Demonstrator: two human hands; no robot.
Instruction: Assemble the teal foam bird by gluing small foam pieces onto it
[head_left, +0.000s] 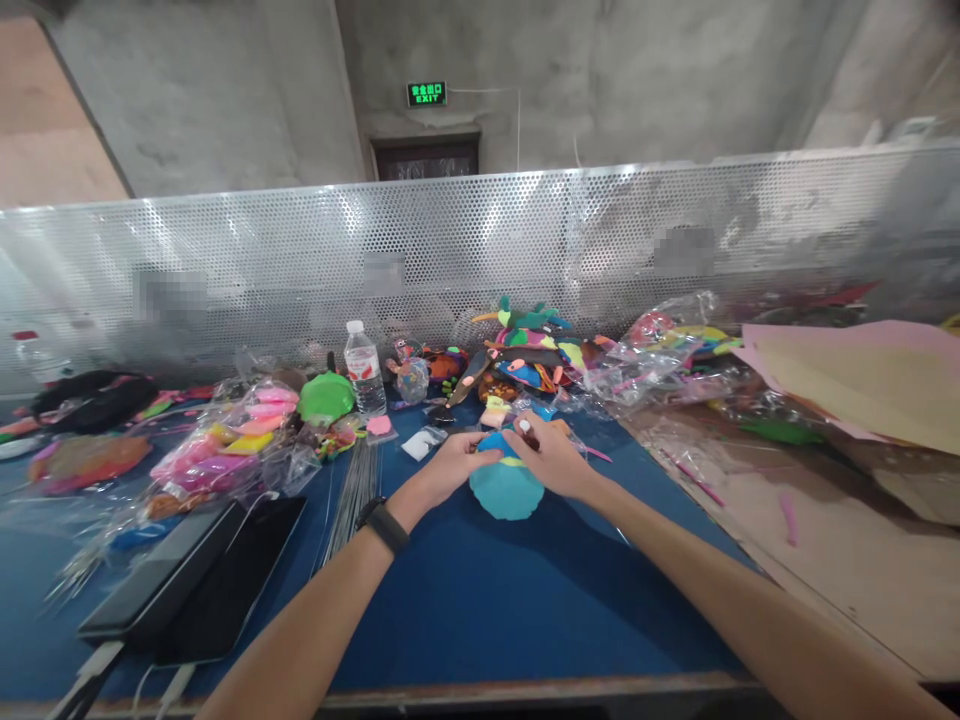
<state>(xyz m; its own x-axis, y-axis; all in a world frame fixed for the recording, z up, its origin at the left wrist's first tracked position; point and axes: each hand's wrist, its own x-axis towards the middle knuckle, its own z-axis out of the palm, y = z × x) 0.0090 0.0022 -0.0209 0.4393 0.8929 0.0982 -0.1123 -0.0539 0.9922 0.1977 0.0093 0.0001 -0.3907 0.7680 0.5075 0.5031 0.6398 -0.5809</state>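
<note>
A turquoise, rounded clay-like piece (506,492) with a bluer top and a thin yellow strip is between my hands, above the blue tabletop. My left hand (454,463) grips its left side, thumb on the upper face. My right hand (553,456) is closed at its upper right, thumb pressed against the blue part. By the right fingers shows a small brown thing with a white round end (524,426); whether it is held or part of the piece I cannot tell. The far fingertips are hidden. A black watch (384,524) is on my left wrist.
Behind the hands lies a pile of colourful clay shapes (525,350), beside a water bottle (364,370). Bagged clay (232,440), thin wires (352,500) and two dark phone-like devices (236,580) with cables lie left. Paper sheets (862,380) overlie cardboard (810,530) at right. A perforated metal panel (465,250) borders the back.
</note>
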